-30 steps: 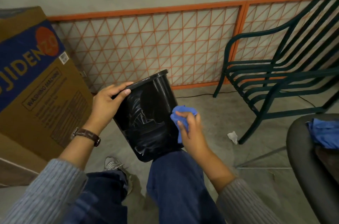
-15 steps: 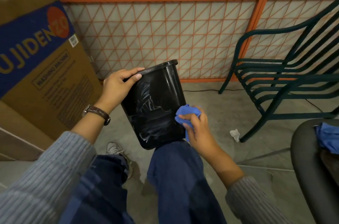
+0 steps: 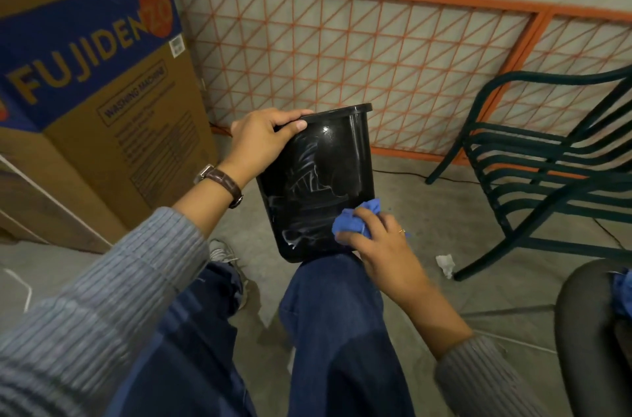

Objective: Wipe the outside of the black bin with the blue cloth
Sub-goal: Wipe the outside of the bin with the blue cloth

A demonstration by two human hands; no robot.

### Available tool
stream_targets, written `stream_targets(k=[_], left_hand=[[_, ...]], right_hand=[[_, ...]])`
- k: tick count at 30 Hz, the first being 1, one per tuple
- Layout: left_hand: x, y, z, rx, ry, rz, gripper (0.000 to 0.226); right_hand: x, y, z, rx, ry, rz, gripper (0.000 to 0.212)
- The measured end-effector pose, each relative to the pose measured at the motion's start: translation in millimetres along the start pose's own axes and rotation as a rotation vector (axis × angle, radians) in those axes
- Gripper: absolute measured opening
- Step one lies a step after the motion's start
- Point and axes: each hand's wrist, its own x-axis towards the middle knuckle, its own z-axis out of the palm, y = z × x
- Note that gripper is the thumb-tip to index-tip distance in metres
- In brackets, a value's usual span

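Two grips: left hand (image 3: 261,139) clamps black bin (image 3: 318,177) at rim; right hand (image 3: 383,245) bunches soft blue cloth (image 3: 354,221). Bin likely light, rigid, slick.

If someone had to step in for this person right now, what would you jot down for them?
Left hand grips the black bin by its rim, tilted, base on the knee.
Right hand holds the bunched blue cloth against the bin's lower right corner.
Whitish streaks cover the facing side, so wiping is not finished.
Left: wipe off those streaks, then the other sides, hidden here.
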Motion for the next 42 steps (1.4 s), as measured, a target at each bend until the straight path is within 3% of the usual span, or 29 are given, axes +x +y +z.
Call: stream_targets(k=[2,7,12,17,21,23,29,32,37,42], left_hand=[[-3.0,-4.1,-0.5,-0.025,0.015,-0.007,0.030],[-4.6,-8.8,-3.3,-0.026,0.024,-0.025,0.026],[-4.5,0.4,1.0,0.065,0.057,-0.030,0.023],[-0.4,2.2,1.3,0.112,0.038,-0.048,0.025],[0.0,3.5,-0.2,0.110,0.009,-0.074,0.026],[-0.6,3.2,-0.3,0.099,0.010,-0.078,0.026],[-0.1,0.0,-0.9,0.068,0.020,-0.096,0.025],[0.3,-0.7,-2.2,0.063,0.020,-0.106,0.023],[0.9,2.4,-2.1,0.058,-0.013,-0.106,0.025],[1.7,-0.5,-3.9,0.069,-0.018,-0.115,0.026]], right_hand=[[1.9,-5.2,4.8,0.037,0.075,0.144,0.037],[-13.8,4.2,0.2,0.043,0.012,0.068,0.052],[14.1,-7.5,-0.7,0.165,0.213,0.344,0.046],[-2.6,-3.2,4.9,0.112,0.080,0.132,0.040],[-11.8,15.7,-6.9,0.099,0.086,0.248,0.048],[-19.3,22.4,-9.4,0.045,0.060,0.177,0.033],[-29.3,15.1,-0.4,-0.052,-0.004,0.021,0.027],[-23.7,2.4,5.9,-0.068,0.003,-0.014,0.026],[-3.0,-28.3,20.6,-0.029,0.000,-0.021,0.047],[-9.5,-11.9,10.2,-0.041,-0.020,-0.043,0.032]])
